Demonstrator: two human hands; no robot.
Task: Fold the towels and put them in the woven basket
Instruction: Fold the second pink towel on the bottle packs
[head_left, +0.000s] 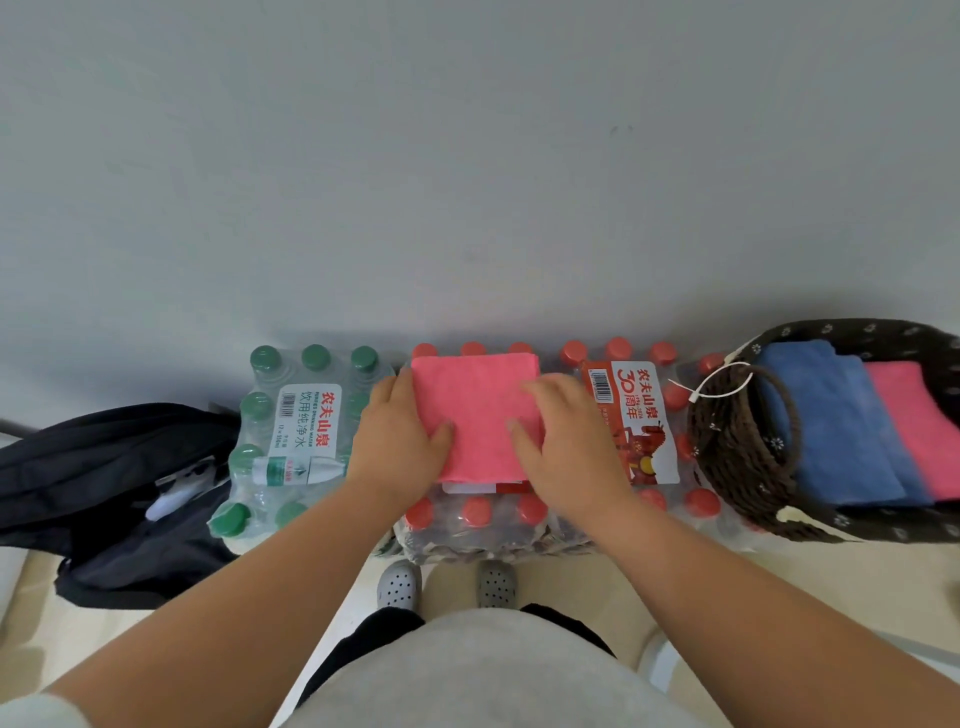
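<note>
Both flat, gripping nothing: left hand (397, 441), right hand (566, 447) pressing pink towel (475, 405) onto bottle packs (478, 514), probably setting folds for woven basket (727, 457).

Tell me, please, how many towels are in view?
3. A folded pink towel lies on the red-capped bottle pack, under the left hand and right hand; a blue towel and a second pink towel sit in the woven basket. Others may be hidden beneath them.
</note>
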